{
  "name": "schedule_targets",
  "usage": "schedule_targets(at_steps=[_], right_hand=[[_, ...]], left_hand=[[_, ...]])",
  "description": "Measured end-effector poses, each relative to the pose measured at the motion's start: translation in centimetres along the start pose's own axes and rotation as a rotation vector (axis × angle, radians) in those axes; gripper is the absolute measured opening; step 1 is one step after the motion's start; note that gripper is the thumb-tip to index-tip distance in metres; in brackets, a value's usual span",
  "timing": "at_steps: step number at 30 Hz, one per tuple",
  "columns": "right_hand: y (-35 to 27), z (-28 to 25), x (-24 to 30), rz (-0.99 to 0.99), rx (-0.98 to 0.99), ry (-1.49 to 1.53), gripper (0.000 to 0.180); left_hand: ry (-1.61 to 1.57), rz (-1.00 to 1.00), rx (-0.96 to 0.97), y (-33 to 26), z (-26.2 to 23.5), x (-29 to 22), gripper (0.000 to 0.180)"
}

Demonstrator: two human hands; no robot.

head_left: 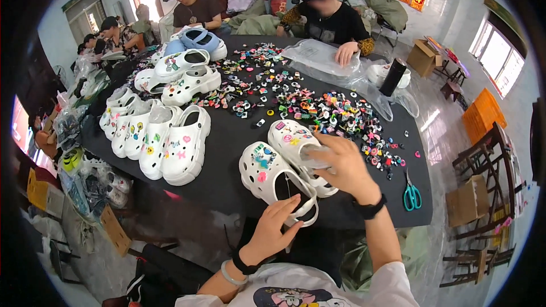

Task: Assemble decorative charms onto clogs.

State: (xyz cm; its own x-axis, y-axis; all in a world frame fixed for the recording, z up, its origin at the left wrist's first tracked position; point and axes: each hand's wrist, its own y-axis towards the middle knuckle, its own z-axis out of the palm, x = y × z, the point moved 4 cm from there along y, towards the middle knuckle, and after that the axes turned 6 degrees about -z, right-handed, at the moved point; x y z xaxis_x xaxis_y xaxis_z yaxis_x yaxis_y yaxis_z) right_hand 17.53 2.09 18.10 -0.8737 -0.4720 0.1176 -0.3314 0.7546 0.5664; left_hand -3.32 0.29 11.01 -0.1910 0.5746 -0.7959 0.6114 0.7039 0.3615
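Observation:
Two white clogs with colourful charms lie side by side at the table's near edge, toes pointing away from me. My left hand (272, 232) is at the heel of the nearer clog (263, 171), fingers and thumb on either side of its rim. At the opening of the other clog (290, 139), my right hand (348, 169) closes over a pale, translucent plastic wad (314, 156). Its fingers hide part of the wad and the rear of that clog.
Finished-looking white clogs (185, 148) stand in rows at left, blue ones (199, 40) behind. Loose charms (335, 111) cover the black table (227, 136). Teal scissors (412, 196) lie at right, beyond them a black cylinder (393, 77). A co-worker's hand (346, 54) rests on clear plastic bags (318, 57).

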Motion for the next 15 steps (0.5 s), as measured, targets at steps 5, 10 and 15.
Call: schedule_targets(at_steps=[5,10,15], right_hand=[[-9.1,-5.4,-3.8,0.454,-0.207,0.085,0.046],[-26.8,-8.0,-10.3,0.988,-0.099,-0.610,0.038],[-34.0,-6.3,-11.4,1.144,-0.040,-0.416,0.035]], left_hand=[[-0.695,-0.213,0.066,-1.6,-1.4,1.6,0.036],[-0.892,-0.442,-0.021,-1.1,-1.1,2.7,0.036],[-0.570,-0.592,0.123,0.3,-0.8,3.0,0.033]])
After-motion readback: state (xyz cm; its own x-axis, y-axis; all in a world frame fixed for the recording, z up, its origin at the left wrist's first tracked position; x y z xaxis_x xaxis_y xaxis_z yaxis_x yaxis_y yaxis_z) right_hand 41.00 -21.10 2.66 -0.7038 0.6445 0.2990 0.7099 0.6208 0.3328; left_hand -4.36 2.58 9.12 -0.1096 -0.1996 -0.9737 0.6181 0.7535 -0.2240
